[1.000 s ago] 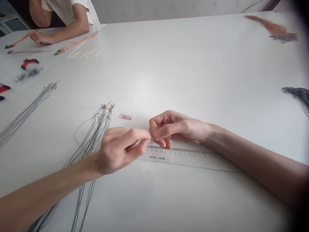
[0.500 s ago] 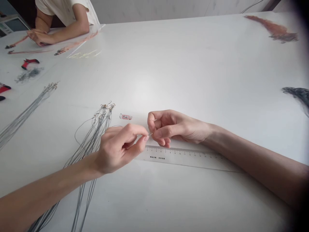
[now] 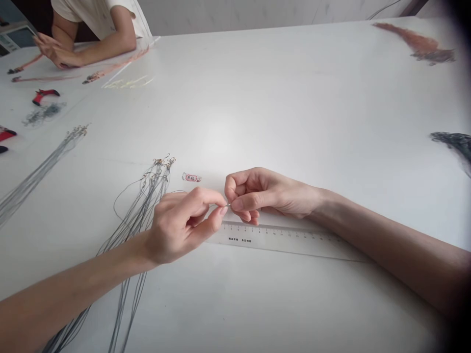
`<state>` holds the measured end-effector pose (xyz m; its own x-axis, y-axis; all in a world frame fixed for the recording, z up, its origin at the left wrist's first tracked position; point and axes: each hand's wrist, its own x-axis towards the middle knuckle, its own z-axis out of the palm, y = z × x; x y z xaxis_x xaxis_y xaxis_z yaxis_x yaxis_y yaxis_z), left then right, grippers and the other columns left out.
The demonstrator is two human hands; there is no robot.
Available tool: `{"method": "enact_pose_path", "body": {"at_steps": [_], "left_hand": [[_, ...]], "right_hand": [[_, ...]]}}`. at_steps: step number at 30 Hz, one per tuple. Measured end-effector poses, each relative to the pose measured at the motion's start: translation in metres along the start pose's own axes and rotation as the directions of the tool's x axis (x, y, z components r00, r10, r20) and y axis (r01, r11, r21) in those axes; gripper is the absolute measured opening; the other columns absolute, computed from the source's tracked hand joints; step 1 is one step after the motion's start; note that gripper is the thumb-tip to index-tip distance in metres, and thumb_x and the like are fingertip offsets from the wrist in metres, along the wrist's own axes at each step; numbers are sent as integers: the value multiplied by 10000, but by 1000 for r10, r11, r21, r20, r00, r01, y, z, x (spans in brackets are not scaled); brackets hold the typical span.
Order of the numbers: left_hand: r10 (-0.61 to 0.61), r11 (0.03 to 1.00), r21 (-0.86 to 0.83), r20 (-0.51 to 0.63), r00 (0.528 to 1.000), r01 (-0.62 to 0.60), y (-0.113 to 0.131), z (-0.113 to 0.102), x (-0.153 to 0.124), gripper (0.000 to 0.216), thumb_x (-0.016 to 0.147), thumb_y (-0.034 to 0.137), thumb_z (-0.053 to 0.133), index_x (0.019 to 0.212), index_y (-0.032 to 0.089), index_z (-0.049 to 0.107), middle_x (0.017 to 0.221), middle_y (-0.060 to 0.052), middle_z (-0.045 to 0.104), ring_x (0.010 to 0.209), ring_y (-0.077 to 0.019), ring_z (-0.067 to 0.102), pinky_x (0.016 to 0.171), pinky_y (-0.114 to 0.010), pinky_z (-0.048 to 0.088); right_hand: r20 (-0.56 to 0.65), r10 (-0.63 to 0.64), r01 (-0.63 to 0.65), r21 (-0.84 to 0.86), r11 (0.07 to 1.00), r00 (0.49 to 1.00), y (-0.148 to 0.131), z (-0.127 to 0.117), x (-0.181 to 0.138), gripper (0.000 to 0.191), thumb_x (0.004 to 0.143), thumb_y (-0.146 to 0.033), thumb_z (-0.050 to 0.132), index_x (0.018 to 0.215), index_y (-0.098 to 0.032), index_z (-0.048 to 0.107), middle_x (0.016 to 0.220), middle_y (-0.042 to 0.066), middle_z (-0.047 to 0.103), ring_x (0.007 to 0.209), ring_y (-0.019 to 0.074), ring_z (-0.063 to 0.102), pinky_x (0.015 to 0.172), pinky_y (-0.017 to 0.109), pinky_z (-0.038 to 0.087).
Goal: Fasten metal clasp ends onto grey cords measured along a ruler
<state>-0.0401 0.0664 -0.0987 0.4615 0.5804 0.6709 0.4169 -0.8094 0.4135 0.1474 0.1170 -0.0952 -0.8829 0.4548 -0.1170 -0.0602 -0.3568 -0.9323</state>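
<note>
Bare, slender left forearm (image 3: 73,280) and right forearm (image 3: 390,240), tapering to narrow wrists; the left hand (image 3: 180,228) and right hand (image 3: 270,192) show long, thin fingers with short, neatly trimmed fingernails (image 3: 223,211).

The desk (image 3: 279,98) has a smooth white surface with a soft gloss and a pale sheen at its centre. The ruler (image 3: 279,240) is clear, smooth plastic with fine printed marks. A thin, bright metal wire (image 3: 228,205) shows between the left hand (image 3: 182,228) and the right hand (image 3: 272,191). The long grey cords (image 3: 136,230) look smooth and faintly shiny, ending in small metal hooks (image 3: 162,164). The pliers (image 3: 44,95) have glossy red plastic grips, and the co-worker's shirt (image 3: 99,12) is matt white cloth.
</note>
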Motion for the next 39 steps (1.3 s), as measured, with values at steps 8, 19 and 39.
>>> {"method": "enact_pose_path", "body": {"at_steps": [8, 19, 39], "left_hand": [[25, 1000, 19, -13, 1000, -24, -1, 1, 1, 93, 808, 63, 560, 812, 152, 534, 420, 102, 470, 330, -25, 416, 337, -146, 321], [35, 998, 44, -12, 999, -34, -1, 1, 2, 110, 807, 74, 562, 759, 171, 540, 400, 107, 401, 330, -26, 359, 333, -160, 296], [28, 998, 55, -13, 1000, -27, -2, 1, 2, 95, 809, 87, 570, 794, 175, 538, 401, 120, 391, 323, -21, 361, 322, -150, 298]], "right_hand": [[7, 19, -19, 1, 1000, 1000, -1, 0, 0, 81, 766, -79, 535, 693, -113, 535, 585, -36, 544, 525, 47, 505, 482, 149, 430], [2, 29, -29, -22, 999, 1000, -1, 0, -1, 84, 760, -80, 533, 683, -116, 534, 581, -37, 543, 520, 49, 505, 483, 155, 425], [-5, 35, -35, -26, 999, 999, -1, 0, -2, 78, 757, -92, 542, 684, -117, 535, 578, -35, 539, 519, 51, 502, 474, 153, 423]]}}
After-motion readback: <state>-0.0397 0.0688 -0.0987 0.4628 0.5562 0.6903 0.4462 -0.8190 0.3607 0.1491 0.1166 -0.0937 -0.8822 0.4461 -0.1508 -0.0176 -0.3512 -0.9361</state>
